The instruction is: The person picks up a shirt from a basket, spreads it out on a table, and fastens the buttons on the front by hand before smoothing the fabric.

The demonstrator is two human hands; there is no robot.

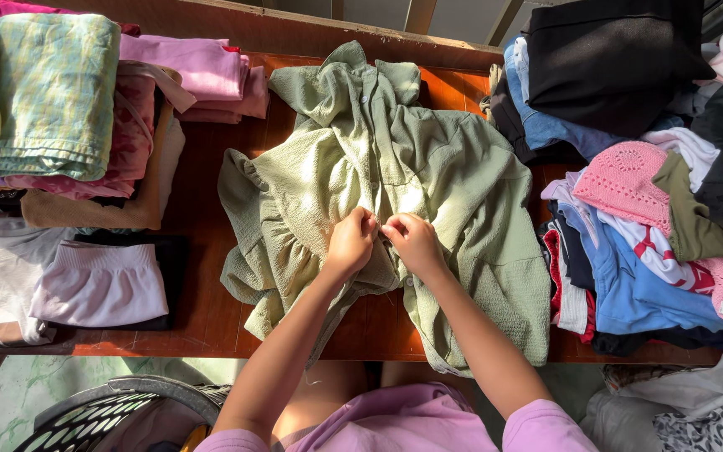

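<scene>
1. The left hand [350, 243] and the right hand [412, 243] meet at the middle of a sage-green crinkled shirt [395, 167]. Each grip is closed to a pinch on the shirt's front button strip, and the fingertips of the two hands almost touch.
2. The shirt lies spread flat under and around both grips. Its collar points away from the person and its hem hangs over the near edge of the bench [211, 314].
3. A ruffled sleeve spreads out to the left of the left hand, and the broader body panel lies to the right of the right hand.
4. The wooden bench shows bare on either side of the shirt.
5. At left, well apart from the hands, stand folded stacks: a green checked cloth [52, 84], pink garments [202, 71] and a lilac ribbed piece [98, 285].
6. At right lies a loose heap of clothes, with a pink crocheted hat [625, 180], a blue garment [638, 293] and a black garment [612, 59].
7. Below the bench at lower left, a dark plastic laundry basket [119, 410] shows its rim.
</scene>
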